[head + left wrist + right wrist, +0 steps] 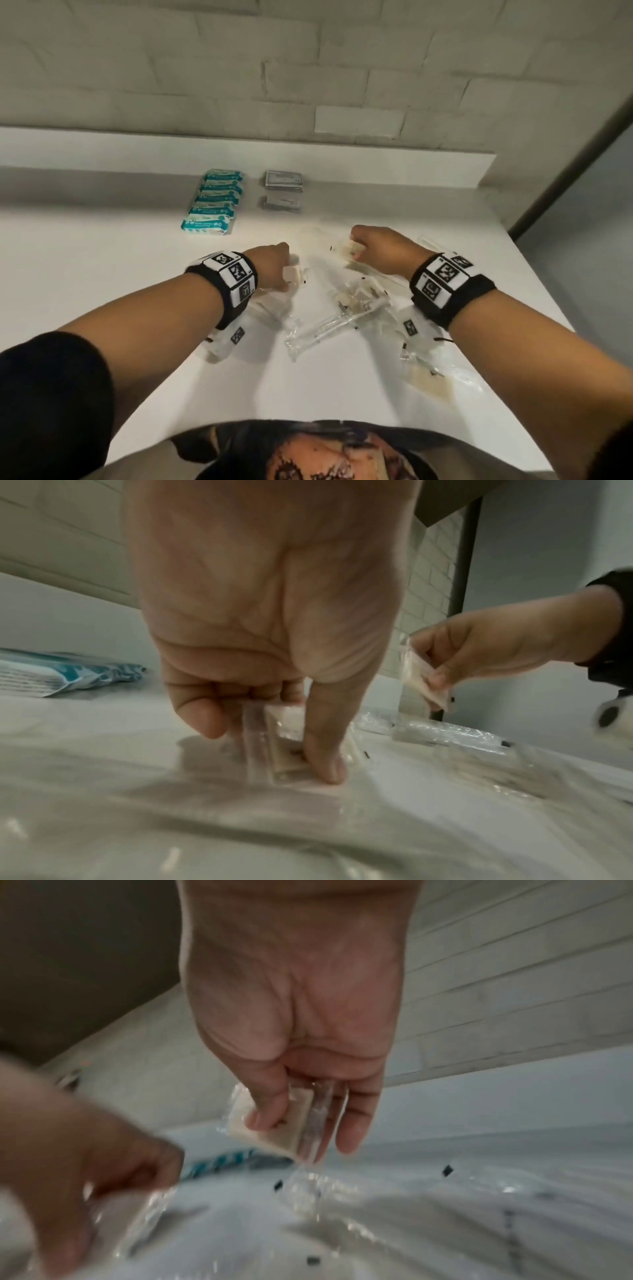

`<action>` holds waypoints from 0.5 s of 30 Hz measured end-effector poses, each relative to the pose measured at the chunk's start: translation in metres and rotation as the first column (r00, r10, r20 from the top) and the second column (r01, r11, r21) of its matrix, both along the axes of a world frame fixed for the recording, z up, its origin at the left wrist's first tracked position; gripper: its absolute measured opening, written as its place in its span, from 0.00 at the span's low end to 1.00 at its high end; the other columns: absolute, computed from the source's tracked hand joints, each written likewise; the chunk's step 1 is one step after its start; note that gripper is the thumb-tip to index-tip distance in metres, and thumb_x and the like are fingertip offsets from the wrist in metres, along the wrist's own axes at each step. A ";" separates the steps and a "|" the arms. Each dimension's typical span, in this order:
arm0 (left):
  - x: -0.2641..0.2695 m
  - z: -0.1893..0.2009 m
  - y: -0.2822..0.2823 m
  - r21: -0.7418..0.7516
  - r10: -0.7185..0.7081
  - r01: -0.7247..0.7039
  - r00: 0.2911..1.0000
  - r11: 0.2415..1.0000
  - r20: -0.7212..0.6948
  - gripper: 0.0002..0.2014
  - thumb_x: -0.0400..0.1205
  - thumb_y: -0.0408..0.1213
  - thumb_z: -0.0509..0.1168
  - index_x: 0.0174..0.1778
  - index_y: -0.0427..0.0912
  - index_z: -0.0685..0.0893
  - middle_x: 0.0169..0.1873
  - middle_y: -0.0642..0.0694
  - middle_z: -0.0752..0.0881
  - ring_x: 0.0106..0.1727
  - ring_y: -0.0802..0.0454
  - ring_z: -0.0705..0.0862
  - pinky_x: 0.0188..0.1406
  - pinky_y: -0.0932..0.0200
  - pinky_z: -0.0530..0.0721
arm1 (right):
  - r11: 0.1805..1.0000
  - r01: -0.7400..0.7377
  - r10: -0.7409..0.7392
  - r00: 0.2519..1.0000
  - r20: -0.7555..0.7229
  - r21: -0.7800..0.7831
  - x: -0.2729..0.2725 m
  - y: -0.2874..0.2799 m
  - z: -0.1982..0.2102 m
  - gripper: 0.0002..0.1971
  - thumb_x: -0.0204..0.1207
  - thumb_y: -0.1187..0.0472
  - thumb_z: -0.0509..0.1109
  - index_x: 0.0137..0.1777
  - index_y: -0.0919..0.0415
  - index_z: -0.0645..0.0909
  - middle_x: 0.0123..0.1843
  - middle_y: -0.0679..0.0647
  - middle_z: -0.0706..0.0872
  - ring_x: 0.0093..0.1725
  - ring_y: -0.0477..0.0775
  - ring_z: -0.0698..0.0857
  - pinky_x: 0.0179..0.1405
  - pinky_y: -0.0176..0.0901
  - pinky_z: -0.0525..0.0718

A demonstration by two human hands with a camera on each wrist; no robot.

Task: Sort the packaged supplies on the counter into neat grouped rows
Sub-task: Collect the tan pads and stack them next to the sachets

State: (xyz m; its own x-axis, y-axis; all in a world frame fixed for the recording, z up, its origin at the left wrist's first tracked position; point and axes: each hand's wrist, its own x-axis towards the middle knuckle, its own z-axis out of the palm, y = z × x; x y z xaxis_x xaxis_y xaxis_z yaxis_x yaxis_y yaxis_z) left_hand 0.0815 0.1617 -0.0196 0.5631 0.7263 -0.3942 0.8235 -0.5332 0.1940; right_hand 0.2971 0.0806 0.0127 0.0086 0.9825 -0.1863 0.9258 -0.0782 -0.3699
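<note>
At the middle of the tabletop (102, 260): a loose heap of clear-wrapped packets (346, 308), overlapping at mixed angles, not in any row.
Left packet (287, 739): a small clear sachet with a pale pad inside, lying on the tabletop just left of the heap; in the left wrist view its long axis runs away from the camera, near to far.
Left hand (274, 267): curled down over that sachet, thumb and fingers pinching it against the surface.
Right packet (274, 1123): a like sachet, lifted clear of the tabletop above the far edge of the heap, tilted, its long axis running down and to the right in the right wrist view, lower corner pointing at the heap.
Right hand (380, 250): thumb on the front of the sachet and fingers behind it, clamped on it; well apart from the left hand.
Long packet (329, 329): a slim clear sleeve in the heap, long axis slanting from near left to far right.
Near-right packet (435, 380): a pale pad in clear wrap, lying apart from the heap near the tabletop's right edge.
Far left: a column of teal-and-white packets (214, 204), overlapping like shingles, each lying crosswise left to right, the column running near to far.
Far centre: two grey packets (282, 190), one beyond the other, just right of the teal column.
Behind: a pale brick wall (308, 68).
</note>
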 end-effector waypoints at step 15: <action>0.081 -0.003 -0.061 0.018 -0.269 0.268 0.962 0.963 0.055 0.24 0.76 0.44 0.71 0.67 0.41 0.78 0.66 0.45 0.77 0.60 0.46 0.81 0.58 0.52 0.81 | 0.903 0.032 0.072 0.972 0.224 -0.429 0.051 -0.120 0.017 0.06 0.80 0.55 0.65 0.52 0.52 0.73 0.52 0.50 0.79 0.49 0.55 0.79 0.43 0.45 0.75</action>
State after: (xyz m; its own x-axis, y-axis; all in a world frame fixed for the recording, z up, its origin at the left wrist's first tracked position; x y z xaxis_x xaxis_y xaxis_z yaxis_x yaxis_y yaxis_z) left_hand 0.1626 0.1002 -0.0226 0.7589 0.5491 -0.3500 0.6378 -0.7353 0.2293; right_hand 0.3481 -0.0393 0.0299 0.0831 0.8084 -0.5827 0.9835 -0.1608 -0.0829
